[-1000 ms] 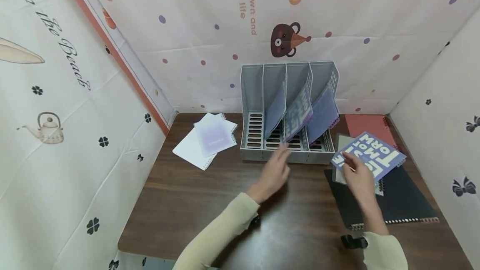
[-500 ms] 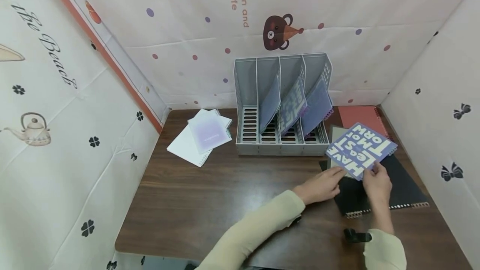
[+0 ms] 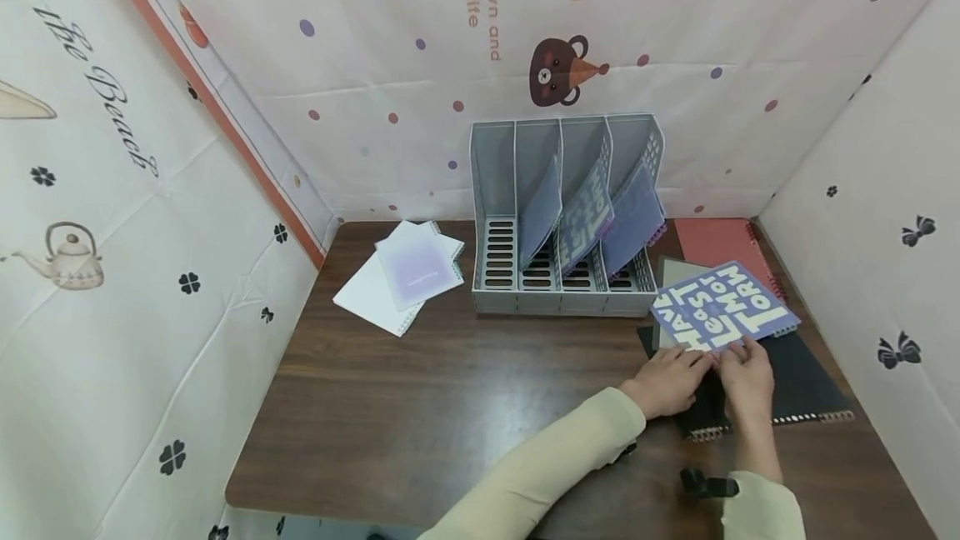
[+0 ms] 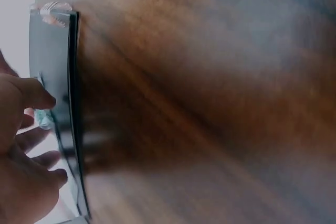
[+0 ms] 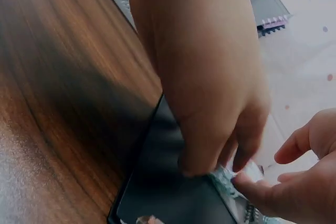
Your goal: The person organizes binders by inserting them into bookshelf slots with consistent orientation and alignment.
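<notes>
Head view: broad brown worktop (image 3: 390,432). Far centre, a grey four-slot rack (image 3: 562,303), one bluish notebook (image 3: 633,223) leaning in its rightmost slot, others in the two slots to its left. Right side, a big black notebook (image 3: 806,386) lies flat, with a red notebook (image 3: 716,242) beyond it, far right. Left side, a white notebook (image 3: 367,297) under a lilac one.

Blue notebook (image 3: 723,307), pale block lettering: right of the rack, above the black notebook and partly over a grey notebook (image 3: 681,272). Likely light, fairly stiff in the cover; smooth faces could slide on whatever lies beneath. Coil loops show at the right end of its near edge; these might snag or bend if squeezed. Best hold, I judge: cover and pages together, clear of the coil, other hand steadying a corner.

Right hand (image 3: 748,377): thumb and fingers appear to pinch the near edge. Left hand (image 3: 670,382): bent fingers at the near-left corner; gripping or merely resting, cannot tell.

Smallest, right wrist view: a crinkled, clear, green-tinged piece (image 5: 228,182) by the fingertips, identity unclear.
</notes>
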Demonstrator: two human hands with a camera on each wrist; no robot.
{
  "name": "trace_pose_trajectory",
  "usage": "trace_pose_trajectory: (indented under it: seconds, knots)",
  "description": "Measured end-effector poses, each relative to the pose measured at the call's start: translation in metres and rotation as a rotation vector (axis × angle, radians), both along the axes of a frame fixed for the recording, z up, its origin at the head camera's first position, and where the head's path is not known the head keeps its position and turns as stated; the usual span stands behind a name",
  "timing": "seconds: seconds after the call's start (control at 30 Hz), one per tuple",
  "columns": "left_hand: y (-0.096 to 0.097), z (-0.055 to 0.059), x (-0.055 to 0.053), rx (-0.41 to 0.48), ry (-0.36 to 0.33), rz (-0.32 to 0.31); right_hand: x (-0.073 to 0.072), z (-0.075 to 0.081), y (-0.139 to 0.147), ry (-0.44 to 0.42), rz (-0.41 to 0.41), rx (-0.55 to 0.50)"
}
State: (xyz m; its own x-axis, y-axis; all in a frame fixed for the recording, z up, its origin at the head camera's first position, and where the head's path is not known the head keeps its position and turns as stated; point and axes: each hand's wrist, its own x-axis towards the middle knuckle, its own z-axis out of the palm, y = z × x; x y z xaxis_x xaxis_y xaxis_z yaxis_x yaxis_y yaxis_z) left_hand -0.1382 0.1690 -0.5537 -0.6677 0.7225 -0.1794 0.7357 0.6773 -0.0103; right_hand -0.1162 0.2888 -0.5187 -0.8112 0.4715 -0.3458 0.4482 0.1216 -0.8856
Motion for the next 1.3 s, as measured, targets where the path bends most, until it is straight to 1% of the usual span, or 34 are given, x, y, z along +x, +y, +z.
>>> trace_pose_trajectory:
  seconds: [0.13, 0.2, 0.27, 0.33, 0.37, 0.43, 0.57, 0.6, 0.67, 0.77, 0.83, 0.97, 1.03, 1.1, 1.2, 1.3]
  knots:
    - [-0.004, 0.005, -0.003, 0.002, 0.032, 0.000, 0.008, 0.001, 0.003, -0.005, -0.075, -0.054]
    - [-0.008, 0.008, -0.004, 0.002, 0.066, -0.020, 0.012, 0.000, 0.005, -0.012, -0.086, -0.101]
    - [-0.011, 0.009, -0.005, -0.006, 0.118, -0.048, 0.016, -0.002, 0.007, -0.007, -0.084, -0.150]
    - [-0.014, 0.009, -0.006, -0.016, 0.168, -0.070, 0.018, -0.003, 0.008, 0.000, -0.087, -0.202]
    - [-0.015, 0.009, -0.006, -0.018, 0.177, -0.075, 0.018, -0.004, 0.007, 0.003, -0.093, -0.229]
    - [-0.016, 0.007, -0.005, -0.025, 0.168, -0.072, 0.019, -0.005, 0.006, 0.008, -0.112, -0.274]
    - [-0.016, 0.003, -0.002, -0.012, 0.088, -0.035, 0.017, -0.006, 0.005, 0.038, -0.161, -0.343]
    - [-0.016, 0.003, -0.002, -0.009, 0.081, -0.023, 0.017, -0.007, 0.005, 0.043, -0.171, -0.358]
    - [-0.016, 0.001, -0.001, -0.003, 0.078, 0.005, 0.016, -0.007, 0.005, 0.046, -0.197, -0.374]
    - [-0.016, 0.000, -0.001, 0.004, 0.091, 0.049, 0.016, -0.005, 0.004, 0.027, -0.249, -0.407]
    - [-0.017, -0.001, -0.002, 0.009, 0.104, 0.059, 0.015, -0.004, 0.003, 0.026, -0.285, -0.437]
    - [-0.020, 0.000, -0.005, 0.020, 0.130, 0.050, 0.011, -0.006, 0.000, 0.065, -0.352, -0.510]
    - [-0.022, -0.001, -0.006, 0.022, 0.149, 0.037, 0.009, -0.008, -0.001, 0.090, -0.370, -0.525]
    - [-0.022, -0.001, -0.006, 0.026, 0.154, 0.023, 0.009, -0.011, -0.001, 0.102, -0.392, -0.539]
    - [-0.022, -0.003, -0.006, 0.039, 0.129, 0.008, 0.011, -0.013, 0.002, 0.114, -0.418, -0.544]
    - [-0.022, -0.003, -0.006, 0.056, 0.089, 0.011, 0.013, -0.014, 0.004, 0.128, -0.445, -0.572]
